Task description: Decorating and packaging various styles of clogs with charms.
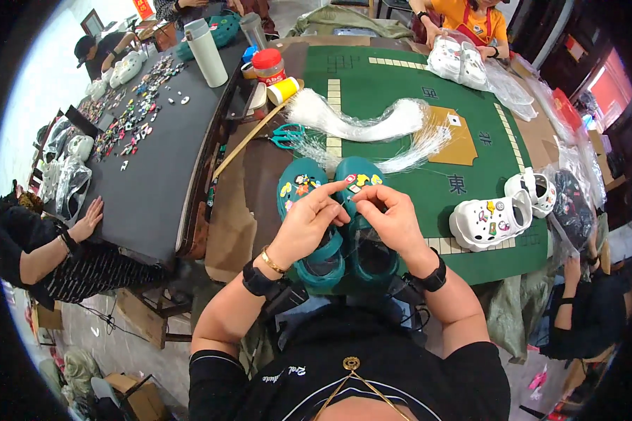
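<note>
Head view: looks down on a pair of teal clogs (300,172) at the dial's centre, resting on a green mat (428,200) with toes at 12 and heels toward 6, perhaps to keep the charm-studded uppers under both hands. See the left hand (309,214) over the pair, with forefinger stretched toward a red charm (350,179) and other fingers loosely bent. See the right hand (392,216) opposite, toward 4, with thumb and forefinger drawn close together. Cannot tell whether pinching anything small or thin in either hand.

Find pale strands (400,119) bundled from 12 to 1 and teal scissors (286,136) at 11, presumably laid beyond the toes for easy reach. Find white clogs (490,221) at 3, apart from the teal pair, likely to leave elbow room. At 10, note loose charms (137,105) on a dark table (168,158), in no container, probably spread for easy sorting.

For containers, note a red-lidded jar (268,67) at 11, with contents unclear, and a white tumbler (206,55) beyond, hiding any contents. At 3, farther out, spot a clear bag (572,207) around dark footwear.
</note>
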The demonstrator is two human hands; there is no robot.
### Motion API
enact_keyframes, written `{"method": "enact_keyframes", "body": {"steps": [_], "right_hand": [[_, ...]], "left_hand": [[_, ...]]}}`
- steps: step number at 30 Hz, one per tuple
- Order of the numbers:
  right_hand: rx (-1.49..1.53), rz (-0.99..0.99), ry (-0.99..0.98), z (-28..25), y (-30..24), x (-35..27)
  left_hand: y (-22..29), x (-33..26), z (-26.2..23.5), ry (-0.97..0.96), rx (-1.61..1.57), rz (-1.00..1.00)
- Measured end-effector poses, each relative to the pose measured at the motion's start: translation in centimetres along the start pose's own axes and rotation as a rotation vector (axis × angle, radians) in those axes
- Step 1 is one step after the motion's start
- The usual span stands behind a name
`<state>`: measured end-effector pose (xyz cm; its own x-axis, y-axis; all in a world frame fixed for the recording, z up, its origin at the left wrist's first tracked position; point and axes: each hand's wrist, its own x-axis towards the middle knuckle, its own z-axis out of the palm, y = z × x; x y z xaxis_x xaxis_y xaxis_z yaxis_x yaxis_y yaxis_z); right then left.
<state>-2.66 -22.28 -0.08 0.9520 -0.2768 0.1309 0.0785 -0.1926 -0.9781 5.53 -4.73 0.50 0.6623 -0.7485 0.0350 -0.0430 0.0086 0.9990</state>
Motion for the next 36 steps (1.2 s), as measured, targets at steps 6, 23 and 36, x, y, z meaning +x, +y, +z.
{"method": "enact_keyframes", "body": {"steps": [6, 23, 36], "right_hand": [[0.003, -0.040, 0.008, 0.11, 0.33, -0.05], [-0.100, -0.011, -0.037, 0.23, -0.10, -0.07], [-0.092, -0.090, 0.018, 0.31, 0.16, -0.04]], "left_hand": [[0.47, -0.16, 0.06, 0.004, 0.033, -0.003], [0.56, -0.29, 0.17, 0.014, 0.044, -0.011], [0.52, -0.30, 0.04, -0.006, 0.090, -0.008]]}}
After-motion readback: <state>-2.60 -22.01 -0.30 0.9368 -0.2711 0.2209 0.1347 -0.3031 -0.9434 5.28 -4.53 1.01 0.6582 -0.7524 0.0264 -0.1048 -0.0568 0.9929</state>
